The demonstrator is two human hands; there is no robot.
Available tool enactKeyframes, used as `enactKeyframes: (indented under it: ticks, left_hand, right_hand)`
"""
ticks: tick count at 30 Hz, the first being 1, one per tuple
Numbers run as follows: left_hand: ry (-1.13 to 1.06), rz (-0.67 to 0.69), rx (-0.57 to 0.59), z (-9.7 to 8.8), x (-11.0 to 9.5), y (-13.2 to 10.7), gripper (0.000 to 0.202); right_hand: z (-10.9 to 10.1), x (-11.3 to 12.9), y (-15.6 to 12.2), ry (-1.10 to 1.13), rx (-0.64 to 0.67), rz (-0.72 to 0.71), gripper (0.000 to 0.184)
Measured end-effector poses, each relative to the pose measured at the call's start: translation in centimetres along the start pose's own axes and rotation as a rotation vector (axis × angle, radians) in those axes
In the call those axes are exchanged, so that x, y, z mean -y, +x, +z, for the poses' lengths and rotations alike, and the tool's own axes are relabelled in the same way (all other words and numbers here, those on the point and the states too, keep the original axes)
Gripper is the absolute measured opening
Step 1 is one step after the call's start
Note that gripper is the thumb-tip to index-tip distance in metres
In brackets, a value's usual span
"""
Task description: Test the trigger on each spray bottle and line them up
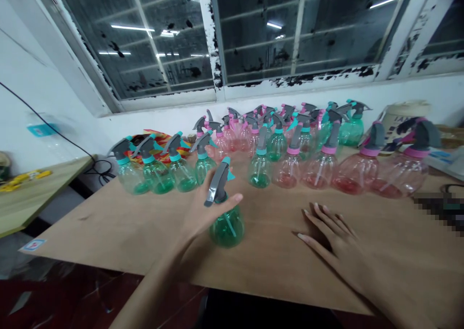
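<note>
My left hand is wrapped round the neck of a green spray bottle with a grey trigger head and teal collar. The bottle stands upright on the brown board, in front of the rows of other bottles. My right hand lies flat on the board to the right of that bottle, fingers spread and pointing left, holding nothing.
Several green spray bottles and pink spray bottles stand in rows along the back of the board, under a window. A black cable hangs at the left wall. A lower side table stands at left. A beige container sits at back right.
</note>
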State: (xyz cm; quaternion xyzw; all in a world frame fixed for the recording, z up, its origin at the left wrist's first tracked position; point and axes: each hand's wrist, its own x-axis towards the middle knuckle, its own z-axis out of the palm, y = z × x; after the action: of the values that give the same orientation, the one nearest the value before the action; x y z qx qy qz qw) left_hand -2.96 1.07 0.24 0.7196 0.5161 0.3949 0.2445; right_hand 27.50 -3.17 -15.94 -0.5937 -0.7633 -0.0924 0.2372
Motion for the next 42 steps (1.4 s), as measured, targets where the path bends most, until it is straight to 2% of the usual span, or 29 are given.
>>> enactKeyframes:
  ticks: [2, 4, 10, 13, 16, 22, 30, 35, 42]
  left_hand:
    - [-0.004, 0.027, 0.014, -0.6, 0.3, -0.3, 0.076]
    - [-0.001, 0.06, 0.016, -1.0, 0.7, -0.9, 0.076]
    - [0.235, 0.037, -0.041, -1.7, 0.9, -3.9, 0.037]
    - [0.303, 0.062, -0.056, -1.7, 1.2, -4.2, 0.032]
    - [0.374, 0.072, -0.082, -1.5, 1.9, -3.1, 0.032]
    - [0.491, 0.153, -0.098, -0.2, 3.3, 1.7, 0.035]
    - [0.622, 0.191, -0.065, 0.6, 3.1, 6.8, 0.027]
    - [0.683, 0.15, -0.098, 1.1, 2.9, 8.5, 0.035]
    - [0.751, 0.11, -0.116, 1.7, 2.8, 9.1, 0.039]
  right_hand:
    - [-0.1, 0.1, 0.1, -0.002, 0.008, -0.002, 0.069]
    - [-0.2, 0.1, 0.1, 0.004, 0.018, -0.002, 0.069]
    - [0.3, -0.2, 0.0, 0.056, 0.033, 0.01, 0.069]
    - [0.7, -0.3, -0.1, 0.067, 0.027, 0.007, 0.07]
    - [0.6, -0.2, -0.1, 0.065, 0.026, 0.015, 0.072]
    - [0.5, -0.3, -0.2, 0.038, 0.046, 0.016, 0.071]
    - [0.3, -0.3, 0.0, 0.054, 0.021, 0.036, 0.068]
    - [0.3, -0.2, 0.0, 0.046, 0.007, 0.033, 0.068]
    - [0.2, 0.0, 0.0, 0.026, -0.002, 0.027, 0.068]
